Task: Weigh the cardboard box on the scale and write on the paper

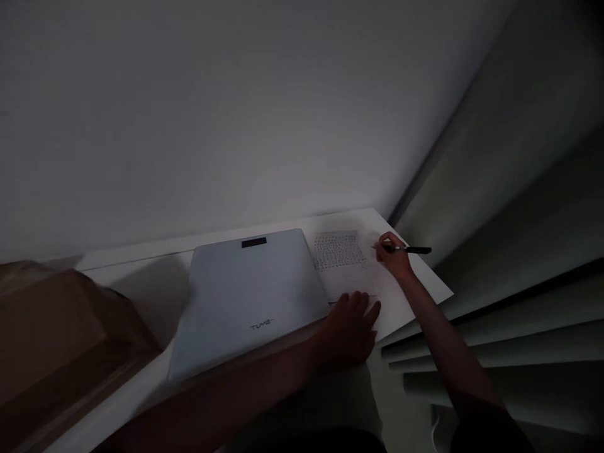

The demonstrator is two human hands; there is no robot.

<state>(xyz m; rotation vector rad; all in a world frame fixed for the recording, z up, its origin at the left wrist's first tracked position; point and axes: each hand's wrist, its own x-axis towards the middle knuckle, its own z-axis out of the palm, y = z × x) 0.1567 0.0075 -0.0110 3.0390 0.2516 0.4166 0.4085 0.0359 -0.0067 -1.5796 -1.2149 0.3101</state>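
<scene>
The room is dim. My right hand (394, 255) grips a black pen (410, 250), its tip at the right edge of a white sheet of paper (346, 267) with rows of small printed or written marks. My left hand (352, 324) lies flat, fingers apart, on the near edge of that sheet, pressing it down. The sheet rests on a white desk (141, 277) just right of a closed light-grey laptop (245, 296) with a small logo near its front.
A brown cardboard box (56, 327) sits at the left end of the desk. A plain white wall rises behind. Grey-green curtain folds or blinds (509, 302) hang to the right, past the desk's corner.
</scene>
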